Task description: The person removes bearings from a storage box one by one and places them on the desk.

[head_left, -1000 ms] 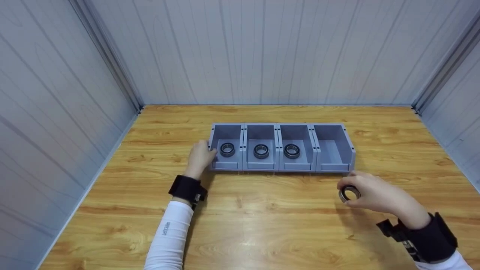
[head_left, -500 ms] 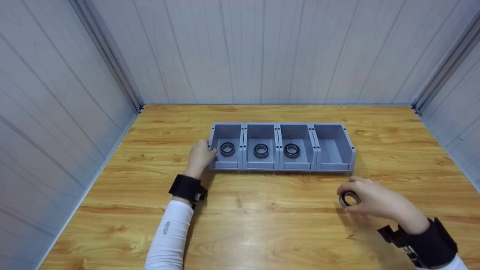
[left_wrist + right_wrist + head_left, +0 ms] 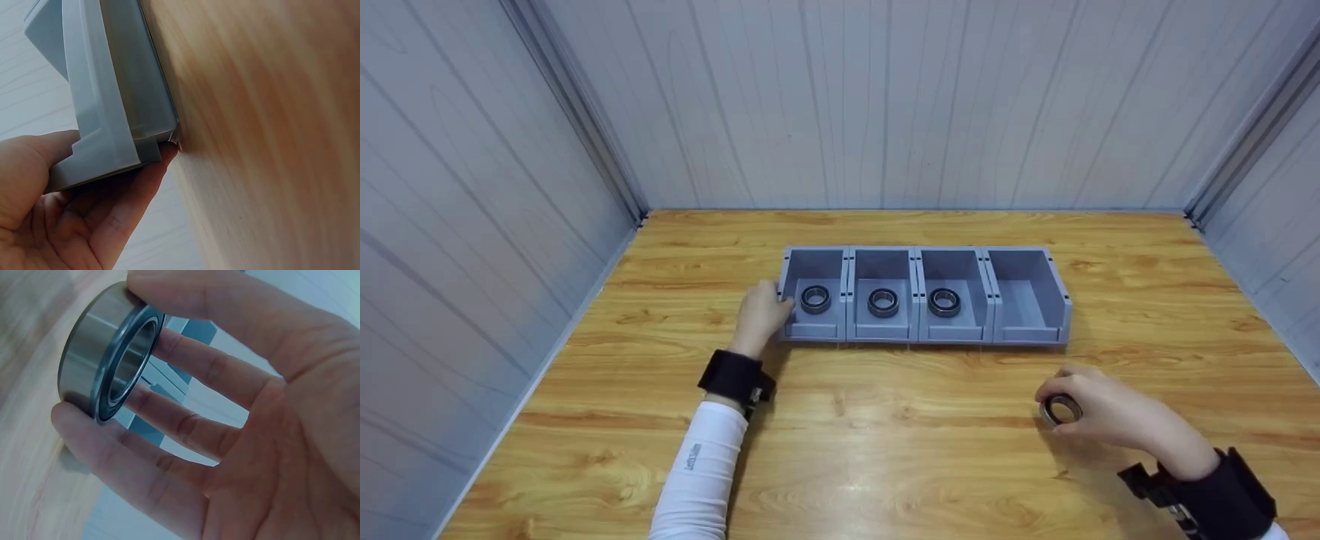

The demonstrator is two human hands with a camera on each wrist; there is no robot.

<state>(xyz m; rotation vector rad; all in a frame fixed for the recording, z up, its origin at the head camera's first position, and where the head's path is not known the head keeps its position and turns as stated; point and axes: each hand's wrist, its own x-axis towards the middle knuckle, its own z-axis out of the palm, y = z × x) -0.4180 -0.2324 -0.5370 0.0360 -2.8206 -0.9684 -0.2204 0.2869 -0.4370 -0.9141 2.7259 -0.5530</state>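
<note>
My left hand (image 3: 761, 313) grips the left side wall of a row of joined grey storage bins (image 3: 810, 331). In the left wrist view, the thumb goes over the bin wall (image 3: 107, 135) and the fingers lie along its outside. My right hand (image 3: 1110, 409) pinches a ball bearing (image 3: 93, 354) by its outer ring between thumb and index finger, over the table in front of the rightmost bin. The other fingers extend behind the bearing. One bearing lies flat in the left bin (image 3: 815, 299), one in the second (image 3: 883, 302), one in the third (image 3: 943, 302). The rightmost bin (image 3: 1027, 300) holds none.
The bins stand on a wood-grain table (image 3: 840, 435), toward its back. Pale panelled walls (image 3: 855, 105) close off the back and both sides. Dark wrist straps (image 3: 1215, 487) with cameras sit on both forearms.
My right hand has drawn slightly toward the front of the table, away from the bins, with the bearing still pinched. The left hand and the bins stay in place.
</note>
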